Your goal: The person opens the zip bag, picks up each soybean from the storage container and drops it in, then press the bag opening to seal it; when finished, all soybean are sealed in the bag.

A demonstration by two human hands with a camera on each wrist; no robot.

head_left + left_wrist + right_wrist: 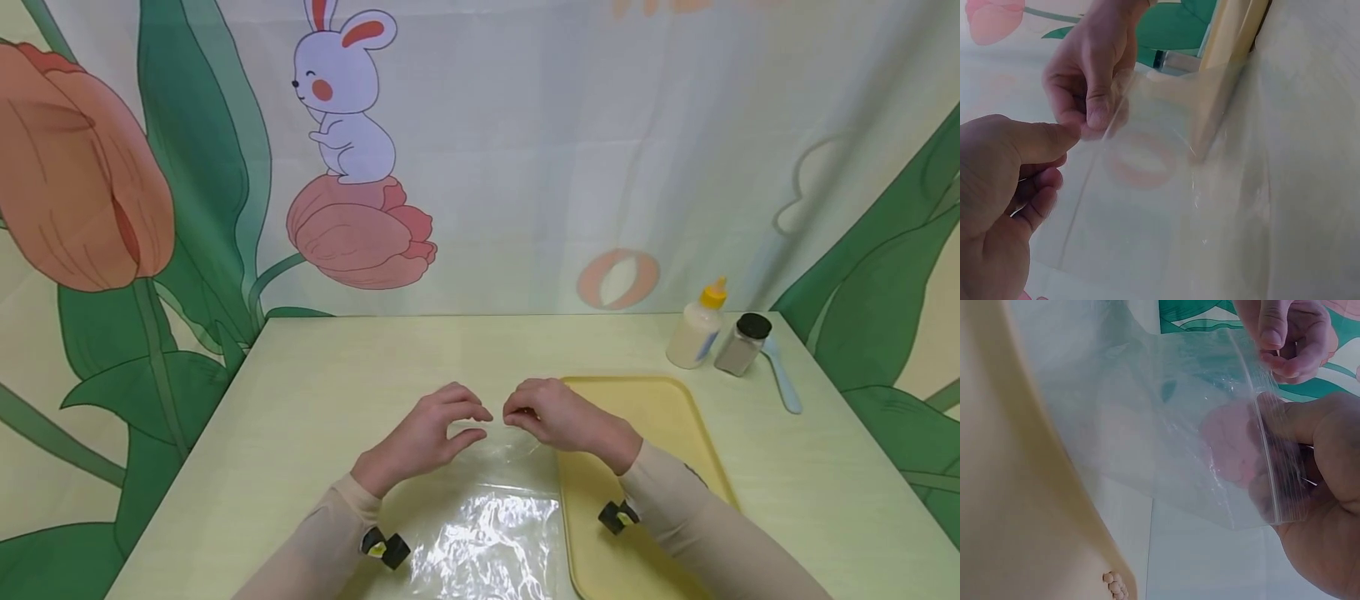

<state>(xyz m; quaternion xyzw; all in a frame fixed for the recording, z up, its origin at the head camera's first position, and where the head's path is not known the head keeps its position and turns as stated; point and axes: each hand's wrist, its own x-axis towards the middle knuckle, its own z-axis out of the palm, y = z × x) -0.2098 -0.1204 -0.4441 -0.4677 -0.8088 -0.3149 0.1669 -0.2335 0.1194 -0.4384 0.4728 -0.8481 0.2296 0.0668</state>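
A clear plastic zip bag (495, 533) lies toward the front of the table, its zip edge lifted. My right hand (558, 414) pinches that edge between thumb and fingers; in the right wrist view the zip strip (1266, 459) runs past the thumb. My left hand (427, 433) is close by at the bag's mouth, thumb and fingers bent but apart in the head view. Whether the left fingertips touch the film is hard to tell. A yellow tray (637, 400) is under my right forearm, beside the bag.
At the back right stand a bottle (690, 335) with a yellow cap and a jar (742, 344) with a black lid. A light blue spoon-like tool (782, 379) lies beside them. Several small beige balls (1115, 586) sit in a tray corner. A printed curtain (510, 167) hangs behind the table.
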